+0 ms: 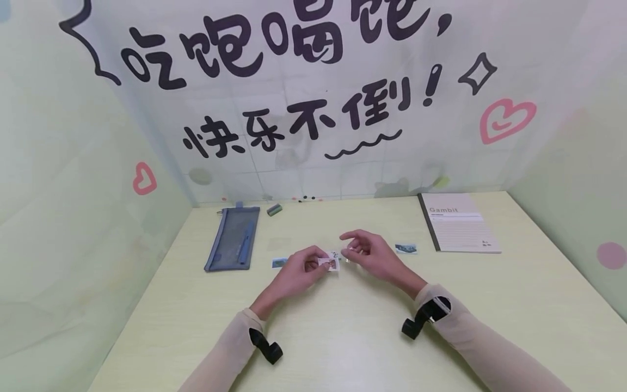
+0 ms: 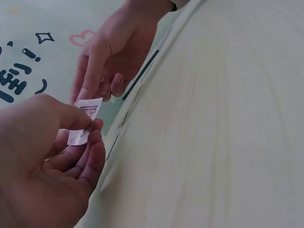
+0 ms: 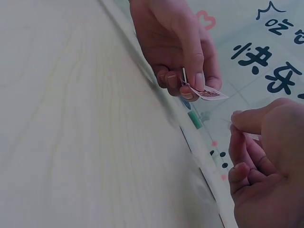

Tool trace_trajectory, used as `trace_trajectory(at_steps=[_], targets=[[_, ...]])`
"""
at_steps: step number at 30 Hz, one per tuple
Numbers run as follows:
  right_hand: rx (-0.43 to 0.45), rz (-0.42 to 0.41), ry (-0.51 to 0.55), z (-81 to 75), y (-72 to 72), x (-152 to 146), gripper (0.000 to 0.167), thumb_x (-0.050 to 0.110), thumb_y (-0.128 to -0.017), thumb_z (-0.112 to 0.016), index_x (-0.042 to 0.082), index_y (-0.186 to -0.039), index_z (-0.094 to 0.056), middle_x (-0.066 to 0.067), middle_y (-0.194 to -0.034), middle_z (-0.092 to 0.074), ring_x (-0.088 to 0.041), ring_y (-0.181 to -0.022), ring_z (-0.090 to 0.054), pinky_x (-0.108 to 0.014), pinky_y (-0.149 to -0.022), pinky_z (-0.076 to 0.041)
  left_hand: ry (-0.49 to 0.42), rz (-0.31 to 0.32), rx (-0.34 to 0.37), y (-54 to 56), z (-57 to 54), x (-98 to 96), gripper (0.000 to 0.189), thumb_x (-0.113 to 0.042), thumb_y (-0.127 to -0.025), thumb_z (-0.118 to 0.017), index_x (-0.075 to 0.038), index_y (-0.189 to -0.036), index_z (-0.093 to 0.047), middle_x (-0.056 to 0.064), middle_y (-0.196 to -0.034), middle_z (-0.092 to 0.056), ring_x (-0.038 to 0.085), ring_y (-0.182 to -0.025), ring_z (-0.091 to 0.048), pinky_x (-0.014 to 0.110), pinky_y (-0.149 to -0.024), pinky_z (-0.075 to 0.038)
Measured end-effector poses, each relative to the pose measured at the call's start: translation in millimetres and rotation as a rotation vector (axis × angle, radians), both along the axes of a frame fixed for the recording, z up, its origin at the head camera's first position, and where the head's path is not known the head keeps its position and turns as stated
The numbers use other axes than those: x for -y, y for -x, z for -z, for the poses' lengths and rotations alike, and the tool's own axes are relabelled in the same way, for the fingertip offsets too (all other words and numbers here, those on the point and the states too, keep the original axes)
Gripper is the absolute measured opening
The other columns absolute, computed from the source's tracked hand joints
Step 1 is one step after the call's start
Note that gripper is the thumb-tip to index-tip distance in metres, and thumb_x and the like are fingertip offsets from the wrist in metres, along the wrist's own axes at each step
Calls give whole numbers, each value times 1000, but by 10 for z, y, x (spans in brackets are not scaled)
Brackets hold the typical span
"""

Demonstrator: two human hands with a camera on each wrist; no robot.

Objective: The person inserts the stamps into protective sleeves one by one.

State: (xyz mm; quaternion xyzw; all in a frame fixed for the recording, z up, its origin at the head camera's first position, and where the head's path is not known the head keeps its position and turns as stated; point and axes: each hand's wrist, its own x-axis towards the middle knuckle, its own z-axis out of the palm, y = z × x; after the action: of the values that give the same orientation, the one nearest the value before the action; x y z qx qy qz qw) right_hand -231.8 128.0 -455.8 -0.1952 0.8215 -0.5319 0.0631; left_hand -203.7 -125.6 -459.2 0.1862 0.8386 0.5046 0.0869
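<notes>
My left hand (image 1: pixel 301 270) pinches a small white-bordered stamp (image 2: pixel 89 110) with a reddish-brown picture between thumb and fingers. Just across from it, my right hand (image 1: pixel 374 256) is raised with its fingers bent. In the right wrist view, its thumb and a fingertip meet, and a small pale piece (image 3: pixel 255 137) shows between them; its kind is unclear. Another white stamp with dark print (image 1: pixel 334 254) appears just behind the held one, partly hidden. A blue-green stamp (image 1: pixel 279 263) lies left of the left hand, and a blue-grey stamp (image 1: pixel 406 249) lies right of the right hand.
A blue mesh pencil case (image 1: pixel 232 239) with a blue pen inside lies at the table's left. Near the back edge sits a small striped eraser-like block (image 1: pixel 275 209). A notebook (image 1: pixel 460 223) is at the back right. Printed cloth walls surround the table (image 1: pixel 343 337).
</notes>
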Motion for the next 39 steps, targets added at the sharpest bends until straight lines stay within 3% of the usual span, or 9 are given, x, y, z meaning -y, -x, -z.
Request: trace_trajectory(at_steps=[7,12,20,28,39], targets=[[150,-47,38,-1,-119,-119,22,31,-102,-78,16,-118,-80,-7,-113,-75,-18,-74,-66,-25,-65,-53,-120,45,69,-11,87,-38,14,-16,-107,-71,-11,-120,-69,10,-100,-79,14,-84,-75,25,-78,-60],[191,-47,71,15,-184,-214,31,34,-107,-71,9,-124,-73,-13,-111,-71,-13,-65,-54,-23,-60,-47,-147,63,78,-37,110,-78,16,-18,-108,-70,-11,-122,-68,11,-101,-81,15,-82,-75,25,-78,-59],[199,19,29,85,-248,-376,28,35,-104,-75,9,-116,-77,-9,-109,-78,-16,-96,-69,-24,-79,-52,-166,20,108,-38,134,-74,21,-27,-106,-74,-12,-120,-69,8,-104,-85,15,-82,-77,25,-79,-58],[242,-41,35,141,-175,-399,27,37,-103,-76,12,-112,-80,-9,-95,-79,-13,-77,-56,-24,-66,-40,-136,-22,93,8,166,-49,21,-34,-105,-74,-16,-117,-73,3,-100,-85,13,-78,-72,23,-77,-51],[211,-79,16,185,-165,-397,23,38,-101,-79,16,-106,-83,-8,-96,-79,-16,-81,-62,-24,-69,-43,-155,4,93,-12,149,-55,23,-36,-106,-73,-16,-118,-72,8,-97,-85,16,-76,-70,22,-76,-48]])
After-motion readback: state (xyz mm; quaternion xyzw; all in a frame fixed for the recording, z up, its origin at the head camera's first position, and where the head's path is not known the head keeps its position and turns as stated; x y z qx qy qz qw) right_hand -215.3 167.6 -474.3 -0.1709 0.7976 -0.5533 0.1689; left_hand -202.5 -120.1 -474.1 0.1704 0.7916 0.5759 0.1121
